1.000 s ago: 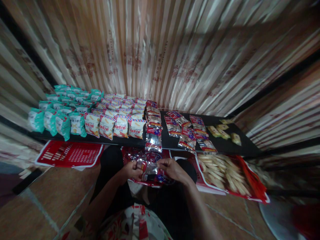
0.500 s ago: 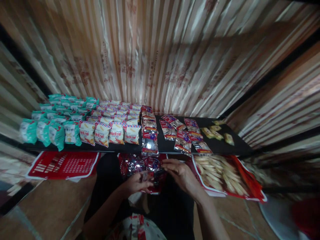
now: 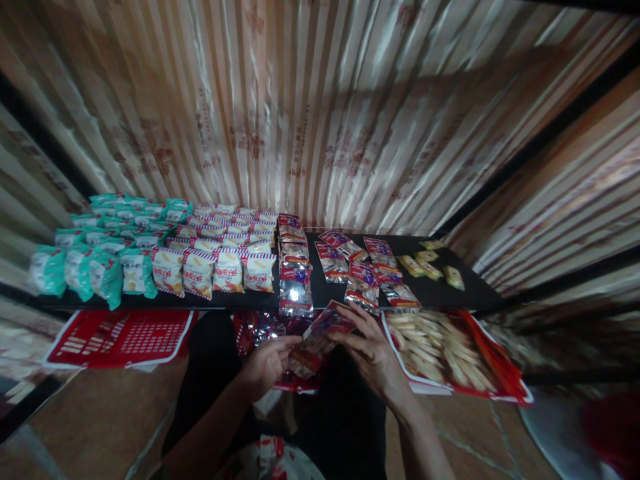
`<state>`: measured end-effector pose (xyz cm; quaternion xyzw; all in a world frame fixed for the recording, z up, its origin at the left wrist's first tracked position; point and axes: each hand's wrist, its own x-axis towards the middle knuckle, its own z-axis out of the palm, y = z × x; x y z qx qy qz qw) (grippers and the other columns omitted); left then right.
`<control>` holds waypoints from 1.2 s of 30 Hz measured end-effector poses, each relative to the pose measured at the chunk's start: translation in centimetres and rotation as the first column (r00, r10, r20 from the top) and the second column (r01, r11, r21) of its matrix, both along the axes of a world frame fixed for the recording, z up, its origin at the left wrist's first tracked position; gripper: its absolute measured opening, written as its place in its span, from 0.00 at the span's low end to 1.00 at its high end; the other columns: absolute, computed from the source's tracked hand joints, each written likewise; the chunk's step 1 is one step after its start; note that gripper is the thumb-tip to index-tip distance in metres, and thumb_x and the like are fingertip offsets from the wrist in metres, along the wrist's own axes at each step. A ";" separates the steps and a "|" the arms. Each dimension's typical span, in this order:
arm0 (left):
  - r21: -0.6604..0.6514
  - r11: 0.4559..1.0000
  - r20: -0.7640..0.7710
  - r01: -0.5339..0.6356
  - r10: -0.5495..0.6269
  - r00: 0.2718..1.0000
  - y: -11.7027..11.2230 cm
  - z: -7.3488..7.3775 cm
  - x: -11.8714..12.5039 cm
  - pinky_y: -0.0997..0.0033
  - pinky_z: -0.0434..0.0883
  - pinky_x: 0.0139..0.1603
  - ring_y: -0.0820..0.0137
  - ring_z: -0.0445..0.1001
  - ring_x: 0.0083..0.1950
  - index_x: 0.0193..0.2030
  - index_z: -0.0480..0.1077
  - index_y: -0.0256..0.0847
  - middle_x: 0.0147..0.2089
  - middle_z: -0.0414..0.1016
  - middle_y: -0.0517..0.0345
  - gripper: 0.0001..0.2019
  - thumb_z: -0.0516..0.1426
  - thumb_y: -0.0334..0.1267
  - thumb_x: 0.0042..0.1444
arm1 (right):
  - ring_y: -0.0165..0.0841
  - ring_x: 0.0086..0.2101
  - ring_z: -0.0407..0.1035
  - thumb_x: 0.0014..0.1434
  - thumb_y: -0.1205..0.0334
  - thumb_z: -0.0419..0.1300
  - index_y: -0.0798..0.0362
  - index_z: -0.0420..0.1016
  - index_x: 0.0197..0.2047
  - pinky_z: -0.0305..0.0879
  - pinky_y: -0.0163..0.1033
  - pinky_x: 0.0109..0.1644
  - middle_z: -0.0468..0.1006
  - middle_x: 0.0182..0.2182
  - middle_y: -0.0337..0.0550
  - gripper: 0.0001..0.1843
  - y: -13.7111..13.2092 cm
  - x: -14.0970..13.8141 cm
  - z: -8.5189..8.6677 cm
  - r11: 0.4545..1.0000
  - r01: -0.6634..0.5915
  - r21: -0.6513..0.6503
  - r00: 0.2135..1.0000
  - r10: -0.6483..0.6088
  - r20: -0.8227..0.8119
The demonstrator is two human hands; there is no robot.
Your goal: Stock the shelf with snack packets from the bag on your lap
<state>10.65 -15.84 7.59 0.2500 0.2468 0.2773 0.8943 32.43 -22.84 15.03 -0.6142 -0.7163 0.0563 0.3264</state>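
My left hand (image 3: pixel 267 363) and my right hand (image 3: pixel 369 348) both grip a shiny red and silver snack packet (image 3: pixel 320 333), tilted and lifted toward the black shelf (image 3: pixel 445 293). Below them a red basket (image 3: pixel 280 383) on my lap holds more shiny packets (image 3: pixel 265 327). On the shelf, a column of the same red packets (image 3: pixel 295 267) runs front to back, with a few more packets (image 3: pixel 373 273) lying loose to its right.
Green packets (image 3: pixel 95 257) and white-and-red packets (image 3: pixel 215 257) fill the shelf's left half. Small yellow packets (image 3: pixel 433 263) lie at its right. A red basket of pale biscuits (image 3: pixel 440 347) stands at my right, an upturned red basket (image 3: pixel 120 330) at my left. Striped curtain behind.
My hands have lifted one packet out of the lap basket and raised it toward the shelf's front edge. The view has shifted slightly.
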 end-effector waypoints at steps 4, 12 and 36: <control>0.068 0.997 -0.103 -0.036 0.043 0.994 -0.1 0.1 1.0 0.66 0.68 0.37 0.67 0.75 0.33 0.43 0.72 0.34 0.37 0.78 0.50 0.22 0.66 0.42 0.40 | 0.43 0.64 0.47 0.59 0.64 0.53 0.39 0.80 0.39 0.56 0.60 0.60 0.65 0.60 0.39 0.15 -0.2 0.2 -0.8 0.997 0.063 0.042 0.998 -0.063 -0.021; 0.171 0.985 -0.221 0.004 0.035 0.975 0.1 -0.7 2.4 0.73 0.61 0.28 0.74 0.69 0.23 0.48 0.68 0.34 0.22 0.71 0.63 0.25 0.63 0.39 0.41 | 0.44 0.65 0.44 0.59 0.61 0.54 0.41 0.81 0.37 0.43 0.60 0.65 0.51 0.66 0.32 0.13 -0.2 0.1 -3.0 0.958 0.264 0.115 0.955 -0.243 -0.167; 0.290 0.956 -0.289 0.041 0.046 0.956 1.1 0.9 5.2 0.65 0.67 0.44 0.63 0.74 0.41 0.46 0.70 0.37 0.37 0.76 0.52 0.21 0.64 0.42 0.44 | 0.41 0.55 0.64 0.47 0.47 0.66 0.45 0.59 0.61 0.63 0.46 0.56 0.71 0.55 0.46 0.40 2.3 -2.3 -4.4 0.941 0.148 -0.305 0.159 -0.327 -0.932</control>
